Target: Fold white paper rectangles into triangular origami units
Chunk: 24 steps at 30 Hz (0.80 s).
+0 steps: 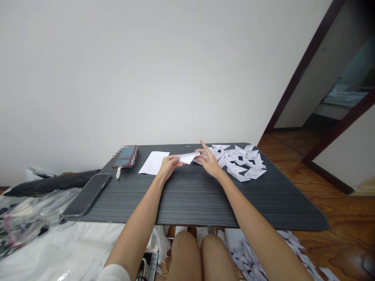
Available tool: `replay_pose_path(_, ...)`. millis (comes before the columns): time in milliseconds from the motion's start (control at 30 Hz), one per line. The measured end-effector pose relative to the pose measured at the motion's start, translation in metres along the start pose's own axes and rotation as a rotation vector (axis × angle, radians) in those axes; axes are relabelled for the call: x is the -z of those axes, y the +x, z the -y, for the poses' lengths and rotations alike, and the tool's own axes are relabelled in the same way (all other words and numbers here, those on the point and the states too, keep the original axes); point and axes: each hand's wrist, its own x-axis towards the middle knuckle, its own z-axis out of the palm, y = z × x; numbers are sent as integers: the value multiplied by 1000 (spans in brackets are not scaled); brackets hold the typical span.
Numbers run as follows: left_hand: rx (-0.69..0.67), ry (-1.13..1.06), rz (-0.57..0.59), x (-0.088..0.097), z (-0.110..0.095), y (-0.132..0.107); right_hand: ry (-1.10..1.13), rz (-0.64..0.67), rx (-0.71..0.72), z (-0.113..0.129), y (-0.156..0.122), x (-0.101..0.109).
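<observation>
A small piece of folded white paper [188,157] is held above the middle of the table, between both hands. My left hand [169,166] pinches its left end, thumb on top and fingers below. At the right end, my right hand [210,162] has its thumb and lower fingers closed around the paper's pointed tip, while its index finger sticks up and away. Left of my left hand lies a flat white paper sheet [152,163]. Just beyond my right hand spreads a pile of folded paper pieces [244,164], pointed and overlapping.
The dark table [193,199] stands against a white wall [187,70]. A phone [87,195] lies at its left edge, near a blurred booklet-like item [125,157] with a white tab. More folded papers [249,257] lie below at the right. A doorway opens at right.
</observation>
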Motion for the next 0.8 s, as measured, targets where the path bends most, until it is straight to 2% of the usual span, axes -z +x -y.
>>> replay_pose_path(133,-1,5,25,3,1,1,202,-8,-177,-4,4,8)
replay_pose_path(333,-1,1,123,2,0,-1,282,-22,-228,1,5,12)
replay_pose_path(500,-8,37,207,1,-3,-5,317,44,-250,7,3,15)
replay_pose_path(633,-21,81,277,-2,-4,-8,269,84,-330,8,1,14)
replay_pose_path(800,-87,88,247,-5,-4,-10,330,71,-389,7,2,15)
